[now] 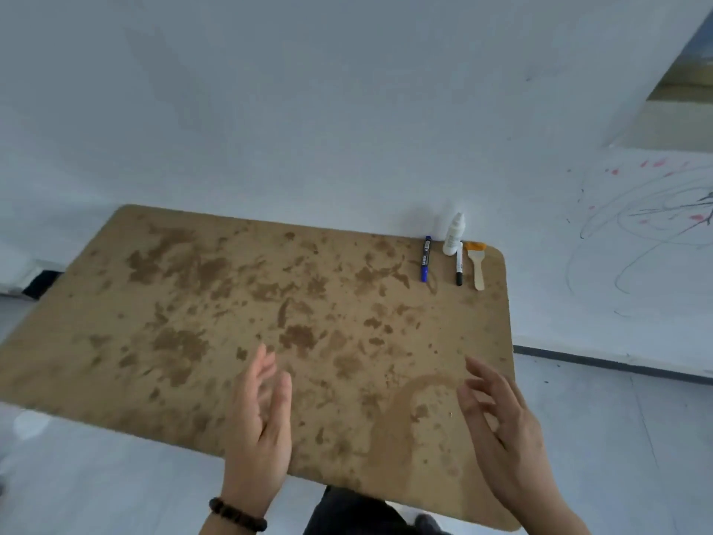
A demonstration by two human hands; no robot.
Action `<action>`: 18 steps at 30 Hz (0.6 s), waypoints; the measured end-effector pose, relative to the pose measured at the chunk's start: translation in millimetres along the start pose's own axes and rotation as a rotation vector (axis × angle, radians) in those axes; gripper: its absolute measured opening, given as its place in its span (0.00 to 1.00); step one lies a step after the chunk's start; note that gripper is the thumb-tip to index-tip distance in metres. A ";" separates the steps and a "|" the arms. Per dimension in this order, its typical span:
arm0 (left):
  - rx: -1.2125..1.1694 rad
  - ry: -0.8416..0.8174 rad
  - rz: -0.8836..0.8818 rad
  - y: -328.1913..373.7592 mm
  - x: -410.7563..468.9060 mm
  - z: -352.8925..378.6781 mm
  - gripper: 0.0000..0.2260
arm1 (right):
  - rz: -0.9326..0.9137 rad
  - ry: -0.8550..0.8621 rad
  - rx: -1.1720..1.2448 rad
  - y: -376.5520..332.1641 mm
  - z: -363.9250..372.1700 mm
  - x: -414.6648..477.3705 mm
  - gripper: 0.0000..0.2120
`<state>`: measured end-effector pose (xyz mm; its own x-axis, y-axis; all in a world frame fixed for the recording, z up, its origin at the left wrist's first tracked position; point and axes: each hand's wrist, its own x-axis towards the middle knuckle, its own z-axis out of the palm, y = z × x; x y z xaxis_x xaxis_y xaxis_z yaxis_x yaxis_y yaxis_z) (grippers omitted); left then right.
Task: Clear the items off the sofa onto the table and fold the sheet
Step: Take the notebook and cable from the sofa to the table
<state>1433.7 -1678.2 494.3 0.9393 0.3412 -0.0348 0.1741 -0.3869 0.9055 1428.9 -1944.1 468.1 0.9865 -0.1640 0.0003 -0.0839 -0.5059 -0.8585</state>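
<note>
Print on the blue marker pen and the black-capped white marker is too small to read. A white squeeze bottle stands between them on the stained brown tabletop, beside a small wooden brush. The left hand and the right hand hover above the near edge, fingers loosely spread, holding nothing. Sofa and sheet are out of view.

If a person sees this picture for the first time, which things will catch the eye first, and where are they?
First comes the brown table, blotched with dark stains, filling the middle of the view against a white wall. Next, two empty hands hover over its near edge: the left hand with a dark bead bracelet at the wrist, and the right hand. At the far right corner stand a small white bottle, a blue marker, a black marker and a small brush.
</note>
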 end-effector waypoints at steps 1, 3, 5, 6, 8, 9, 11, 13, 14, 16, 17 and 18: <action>-0.016 0.063 -0.025 -1.9 -17.2 -3.9 0.24 | -0.041 -0.047 -0.011 2.8 -0.5 -5.3 0.20; -0.031 0.179 -0.120 -7.1 -58.0 -11.5 0.22 | -0.083 -0.153 -0.019 7.4 -0.8 -20.2 0.19; -0.011 0.275 -0.184 -15.8 -103.4 -20.3 0.20 | -0.125 -0.239 0.015 14.5 2.1 -36.3 0.17; 0.004 0.318 -0.207 -21.0 -126.8 -26.2 0.19 | -0.144 -0.282 0.021 19.6 6.2 -43.7 0.16; 0.052 0.393 -0.255 -34.4 -175.3 -40.8 0.20 | -0.162 -0.398 0.014 22.5 18.5 -59.8 0.18; 0.072 0.433 -0.289 -40.0 -200.7 -49.9 0.21 | -0.177 -0.460 0.010 20.3 25.4 -68.9 0.22; 0.087 0.547 -0.354 -46.3 -249.7 -70.5 0.21 | -0.209 -0.593 0.006 6.3 42.9 -87.6 0.25; 0.075 0.687 -0.410 -52.1 -294.2 -88.8 0.21 | -0.273 -0.715 -0.029 -16.2 62.5 -106.9 0.23; 0.056 0.758 -0.436 -56.4 -316.1 -96.1 0.20 | -0.311 -0.770 -0.042 -28.2 72.7 -117.5 0.23; 0.007 0.901 -0.475 -67.1 -363.6 -112.1 0.20 | -0.393 -0.890 -0.039 -53.1 96.2 -147.1 0.21; -0.002 0.954 -0.494 -72.3 -381.7 -118.0 0.20 | -0.432 -0.935 -0.030 -62.0 106.8 -159.4 0.20; -0.007 0.983 -0.510 -78.8 -393.3 -121.4 0.20 | -0.455 -0.959 -0.016 -68.6 113.7 -167.2 0.20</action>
<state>1014.7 -1677.9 488.0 0.1133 0.9920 -0.0559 0.4694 -0.0039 0.8830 1285.8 -1785.7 468.6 0.6232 0.7768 -0.0905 0.3263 -0.3634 -0.8726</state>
